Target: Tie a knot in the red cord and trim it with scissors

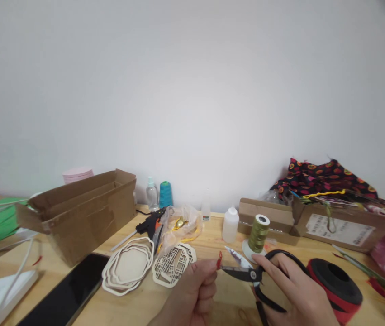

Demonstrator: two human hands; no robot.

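Note:
My left hand (pixel 197 287) is closed, thumb and forefinger pinching a small red piece of cord or fabric (pixel 219 259) whose tip sticks up above the fingers. In my right hand (pixel 296 290) is a pair of black-handled scissors (pixel 255 274), its blades pointing left. One blade's tip reaches the red piece beside my left fingertips; I cannot tell whether it is cutting. A spool of olive-green thread (pixel 259 235) stands on a white base just behind the scissors. To the right of my right hand lies a black and red roll (pixel 335 285).
Left are a long cardboard box (pixel 90 217), a black phone (pixel 66 290) and a white device (pixel 5 290). Wooden frames (pixel 127 265), a lattice cutout (pixel 174 266), a hot glue gun (pixel 149 225) and a white bottle (pixel 230 226) lie centrally. A stuffed box (pixel 341 226) stands right.

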